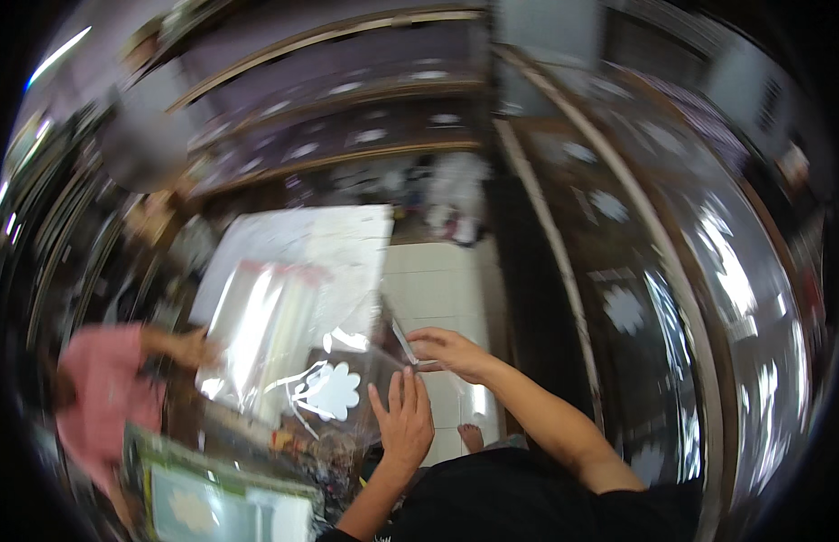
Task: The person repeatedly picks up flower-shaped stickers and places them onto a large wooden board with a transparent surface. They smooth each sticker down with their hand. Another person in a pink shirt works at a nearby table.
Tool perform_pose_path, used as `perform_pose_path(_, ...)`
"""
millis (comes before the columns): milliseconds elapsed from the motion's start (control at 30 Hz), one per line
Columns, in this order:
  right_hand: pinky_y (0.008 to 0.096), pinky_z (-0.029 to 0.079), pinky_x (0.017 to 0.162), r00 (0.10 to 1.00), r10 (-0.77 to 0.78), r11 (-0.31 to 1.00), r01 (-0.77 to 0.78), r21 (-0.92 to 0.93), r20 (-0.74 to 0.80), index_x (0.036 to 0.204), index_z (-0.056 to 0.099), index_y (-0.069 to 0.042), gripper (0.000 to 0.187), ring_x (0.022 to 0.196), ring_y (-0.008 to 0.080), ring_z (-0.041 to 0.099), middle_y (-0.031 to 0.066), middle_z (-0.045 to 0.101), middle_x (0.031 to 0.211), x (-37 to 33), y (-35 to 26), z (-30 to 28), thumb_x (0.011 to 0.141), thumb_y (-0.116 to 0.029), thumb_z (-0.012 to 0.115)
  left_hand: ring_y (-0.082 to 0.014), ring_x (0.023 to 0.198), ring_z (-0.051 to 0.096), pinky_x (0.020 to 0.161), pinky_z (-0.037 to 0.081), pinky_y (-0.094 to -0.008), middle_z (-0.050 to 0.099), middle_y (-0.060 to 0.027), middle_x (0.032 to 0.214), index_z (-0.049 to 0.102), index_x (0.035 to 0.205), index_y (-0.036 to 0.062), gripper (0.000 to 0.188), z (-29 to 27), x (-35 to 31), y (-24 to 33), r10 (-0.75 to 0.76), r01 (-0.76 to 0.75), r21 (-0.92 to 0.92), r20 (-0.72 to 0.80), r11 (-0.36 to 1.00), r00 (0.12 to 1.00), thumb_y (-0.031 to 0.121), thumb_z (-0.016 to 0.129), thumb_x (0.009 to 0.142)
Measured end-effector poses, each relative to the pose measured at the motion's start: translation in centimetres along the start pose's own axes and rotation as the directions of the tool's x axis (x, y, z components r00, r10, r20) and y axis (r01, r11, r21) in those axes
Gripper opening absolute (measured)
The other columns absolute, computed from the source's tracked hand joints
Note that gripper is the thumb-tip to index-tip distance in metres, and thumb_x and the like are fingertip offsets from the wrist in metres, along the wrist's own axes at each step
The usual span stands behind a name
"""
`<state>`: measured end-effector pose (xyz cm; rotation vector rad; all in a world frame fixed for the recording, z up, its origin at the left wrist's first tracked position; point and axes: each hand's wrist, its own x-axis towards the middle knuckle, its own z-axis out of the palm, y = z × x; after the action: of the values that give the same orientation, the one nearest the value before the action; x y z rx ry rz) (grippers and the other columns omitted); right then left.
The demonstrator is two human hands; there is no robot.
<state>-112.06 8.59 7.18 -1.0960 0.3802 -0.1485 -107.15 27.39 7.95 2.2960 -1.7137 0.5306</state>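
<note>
A clear plastic sheet (372, 357) with a white flower print (333, 391) and stem lines lies over the near right part of a white-topped table. My right hand (453, 354) has its thumb and fingers closed on the right edge of this sheet, where the edge bends up and shines. Beside it, my left hand (407, 423) rests its outstretched fingers on the sheet near the same corner, thumb apart. To the left of the print, a glossy stack of clear film (257, 334) lies on the table; a co-worker's hand (195, 348) is at its left edge.
The co-worker in a pink shirt (108, 388) stands at the left. A green-edged printing frame (230, 492) is at the near left. Racks (609, 271) hold more flower-printed sheets at the right, and shelves (347, 126) stand at the back. Pale floor tiles (428, 280) show between.
</note>
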Motion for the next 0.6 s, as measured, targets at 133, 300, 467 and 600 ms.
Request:
perform_pose_path(133, 0.0298, 0.054, 0.082, 0.933, -0.251, 0.943, 0.175, -0.282, -0.259, 0.121, 0.063, 0.001, 0.03, 0.089, 0.0183, 0.066, 0.011, 0.07, 0.102, -7.3, 3.7, 0.4, 0.097, -0.015, 0.056, -0.0391, 0.139, 0.039, 0.114, 0.016, -0.07, 0.049, -0.0232, 0.144, 0.056, 0.13, -0.0055, 0.05, -0.2, -4.1, 4.0, 0.248, -0.237, -0.149, 0.067, 0.96, 0.966, 0.025, 0.059, 0.09)
perform_pose_path(300, 0.0387, 0.054, 0.089, 0.783, -0.425, 0.763, 0.04, -0.645, -0.454, 0.117, 0.064, -0.001, 0.029, 0.101, 0.0268, 0.07, 0.0177, 0.07, 0.111, -22.3, 4.1, 4.0, 0.093, -0.008, 0.051, -0.0471, 0.142, 0.03, 0.114, 0.013, -0.0689, 0.042, -0.0284, 0.147, 0.051, 0.135, -0.0046, 0.076, -4.3, -9.9, 7.9, 0.533, -0.47, -0.492, -0.014, 0.733, 0.846, 0.047, 0.071, 0.083)
perform_pose_path(467, 0.0435, 0.053, 0.087, 0.622, -0.595, 0.554, -0.14, -0.821, -0.508, 0.114, 0.064, 0.0, 0.026, 0.098, 0.0322, 0.069, 0.0196, 0.069, 0.109, -38.0, 1.8, 11.9, 0.089, -0.003, 0.056, -0.0483, 0.141, 0.032, 0.114, 0.017, -0.0686, 0.043, -0.0278, 0.147, 0.053, 0.136, 0.0006, 0.072, -7.0, -13.7, 8.6, 0.54, -0.606, -0.653, -0.34, 0.454, 0.77, 0.047, 0.071, 0.084)
perform_pose_path(600, 0.0398, 0.054, 0.082, 0.545, -0.661, 0.451, -0.26, -0.854, -0.516, 0.115, 0.062, 0.001, 0.033, 0.092, 0.0292, 0.07, 0.0167, 0.067, 0.103, -48.5, -1.6, 20.2, 0.082, 0.006, 0.061, -0.0471, 0.138, 0.036, 0.113, 0.018, -0.0693, 0.047, -0.0232, 0.142, 0.053, 0.134, 0.0024, 0.062, -9.2, -13.5, 8.9, 0.363, -0.566, -0.74, -0.447, 0.363, 0.818, 0.045, 0.062, 0.091)
